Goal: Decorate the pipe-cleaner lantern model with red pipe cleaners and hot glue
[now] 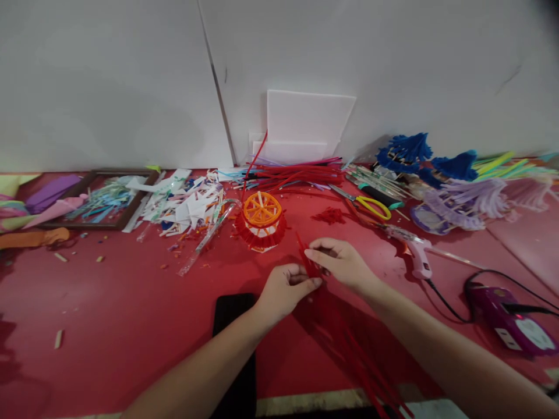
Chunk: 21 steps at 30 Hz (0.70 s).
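Note:
Both hands pinch a bunch of red pipe cleaners point(345, 331) whose long ends trail down toward the table's front edge. My left hand point(286, 291) closes on the bunch from the left, thumb toward the strands. Just above it, my right hand point(338, 261) grips the upper ends, with its curled fingers partly hidden. Beyond the hands sits a small round craft piece point(262, 215), orange spokes on top and a red fuzzy band around its side. To its right lies a little heap of red clippings point(331, 215).
Red pipe cleaners point(297, 174) lie along the wall. At right are yellow-handled scissors point(371, 206), a pink glue gun point(414, 250) and its cord, a purple power strip point(510, 320) and blue fan-shaped crafts point(410, 152). A black phone point(236, 361) lies under my left forearm; paper scraps point(187, 203) are at left.

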### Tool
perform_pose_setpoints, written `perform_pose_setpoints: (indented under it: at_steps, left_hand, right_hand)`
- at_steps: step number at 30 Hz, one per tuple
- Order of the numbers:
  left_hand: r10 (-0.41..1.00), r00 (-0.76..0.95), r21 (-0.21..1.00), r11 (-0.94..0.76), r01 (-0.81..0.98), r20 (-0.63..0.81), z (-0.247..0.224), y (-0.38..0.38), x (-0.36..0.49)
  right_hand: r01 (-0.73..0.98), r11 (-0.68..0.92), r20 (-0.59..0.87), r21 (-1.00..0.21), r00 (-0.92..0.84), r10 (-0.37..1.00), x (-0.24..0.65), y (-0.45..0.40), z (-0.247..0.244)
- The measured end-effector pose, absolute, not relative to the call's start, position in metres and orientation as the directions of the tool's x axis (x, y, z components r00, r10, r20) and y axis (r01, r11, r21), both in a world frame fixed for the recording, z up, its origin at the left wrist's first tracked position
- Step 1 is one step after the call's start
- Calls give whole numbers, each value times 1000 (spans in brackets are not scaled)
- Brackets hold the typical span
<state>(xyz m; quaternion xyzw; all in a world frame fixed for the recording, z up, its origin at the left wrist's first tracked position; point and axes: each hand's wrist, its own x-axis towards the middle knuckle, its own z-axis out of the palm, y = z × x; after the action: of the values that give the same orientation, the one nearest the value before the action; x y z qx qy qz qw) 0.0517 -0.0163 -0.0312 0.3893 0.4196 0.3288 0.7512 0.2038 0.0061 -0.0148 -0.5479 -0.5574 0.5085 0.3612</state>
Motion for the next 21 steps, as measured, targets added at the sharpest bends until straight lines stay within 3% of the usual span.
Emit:
perform_pose_setpoints:
  at_steps: [10, 21]
  left_hand:
    - [785, 482, 871, 484, -87, -388, -35, -16, 52]
    - [747, 509, 869, 495, 5, -428, -37, -17, 51]
  right_hand:
    - [92, -193, -209, -977, -219, 953, 205, 21, -10]
    - [184, -137, -200, -973, -390, 899, 213, 29, 2]
